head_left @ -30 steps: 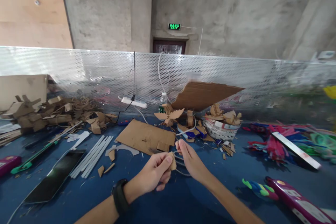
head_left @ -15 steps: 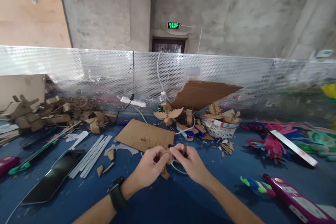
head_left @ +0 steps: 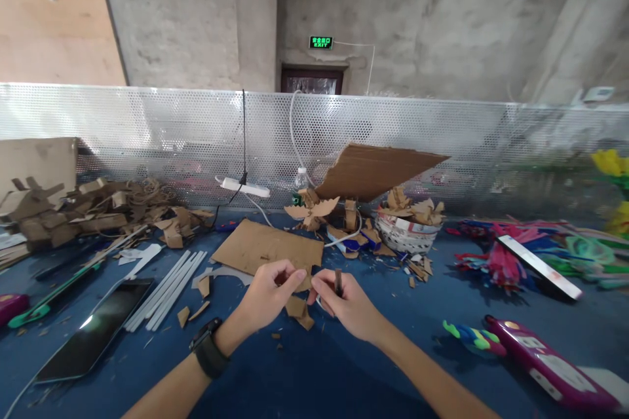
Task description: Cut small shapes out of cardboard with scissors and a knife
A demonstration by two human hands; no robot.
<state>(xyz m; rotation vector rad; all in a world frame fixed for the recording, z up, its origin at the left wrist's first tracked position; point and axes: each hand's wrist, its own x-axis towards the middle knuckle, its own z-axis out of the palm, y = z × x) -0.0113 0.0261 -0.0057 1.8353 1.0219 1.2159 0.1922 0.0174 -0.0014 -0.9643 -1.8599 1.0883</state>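
My left hand (head_left: 269,294), with a dark watch (head_left: 209,347) on its wrist, is closed in a pinch over the front edge of a flat cardboard sheet (head_left: 265,245); a small brown bit shows at its fingertips, too small to make out. Close to its right, my right hand (head_left: 346,301) is closed around a thin dark tool (head_left: 339,281) that stands up between its fingers. The fingertips are a little apart. Below them on the blue table lies a cardboard scrap (head_left: 299,312). Beyond the sheet stands a cardboard figure with jagged wings (head_left: 312,211).
White sticks (head_left: 167,291) and a black tablet (head_left: 95,330) lie at left, near piled cardboard (head_left: 98,213). A basket of scraps (head_left: 407,236) stands behind at right. Farther right are colourful pipe cleaners (head_left: 506,262), a white phone (head_left: 540,268) and a purple device (head_left: 550,363).
My hands have moved apart slightly, the left one up and to the left. The cardboard scrap beneath them shows more fully. The camera view has shifted a little.
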